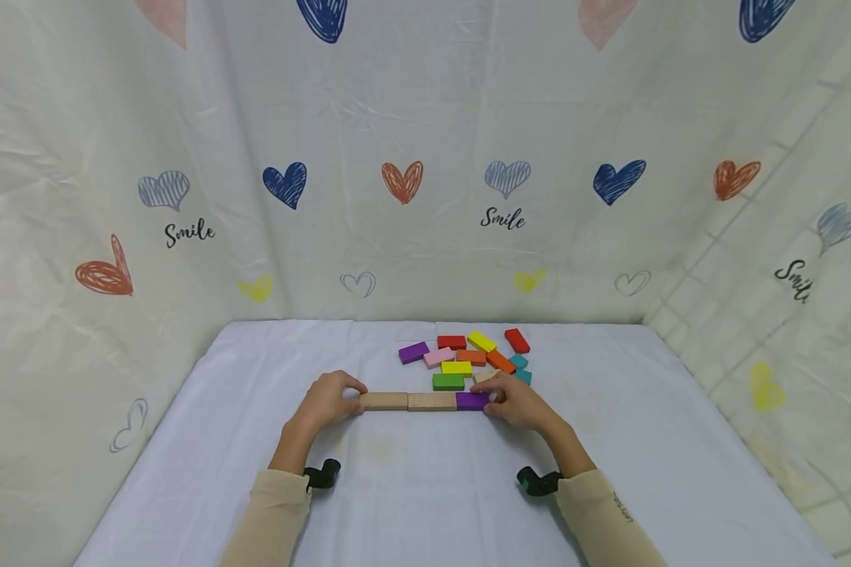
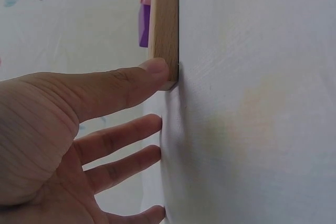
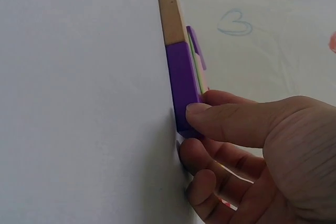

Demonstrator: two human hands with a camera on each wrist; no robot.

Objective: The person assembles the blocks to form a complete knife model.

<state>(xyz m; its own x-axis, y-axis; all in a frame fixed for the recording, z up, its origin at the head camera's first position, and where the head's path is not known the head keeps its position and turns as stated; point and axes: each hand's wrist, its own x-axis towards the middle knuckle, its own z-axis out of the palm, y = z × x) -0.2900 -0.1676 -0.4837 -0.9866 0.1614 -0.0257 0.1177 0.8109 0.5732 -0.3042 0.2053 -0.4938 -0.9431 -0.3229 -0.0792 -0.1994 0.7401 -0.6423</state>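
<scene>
Three blocks lie end to end in a row on the white cloth: a plain wooden block (image 1: 385, 402) at left, another plain wooden block (image 1: 432, 402) in the middle and a purple block (image 1: 471, 402) at right. My left hand (image 1: 329, 400) pinches the row's left end; the left wrist view has its thumb on the wooden block (image 2: 167, 24), the index finger hidden behind and other fingers spread. At the opposite end my right hand (image 1: 519, 402) grips the purple block (image 3: 182, 82) between thumb and index finger, its other fingers bent beside it.
Behind the row several loose coloured blocks lie scattered, among them a green block (image 1: 448, 382), a purple block (image 1: 414, 352) and a red block (image 1: 517, 340). One pale wooden block (image 1: 484, 377) sits close to my right fingers. A heart-patterned curtain (image 1: 425, 236) borders the table.
</scene>
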